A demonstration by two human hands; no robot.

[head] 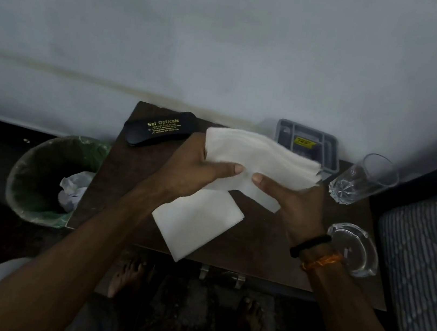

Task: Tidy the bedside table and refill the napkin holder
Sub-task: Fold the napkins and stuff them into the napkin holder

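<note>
The room is dim, with a cold, grey light that falls most on the wall (230, 39) and on the white napkins (258, 160), while the floor (189, 317) below the table (137, 170) sinks into near black. The wide lens bends the edges, so the wall line curves and the glass (362, 181) leans outward. The picture is soft and a little grainy, and the corners look blurred.
</note>
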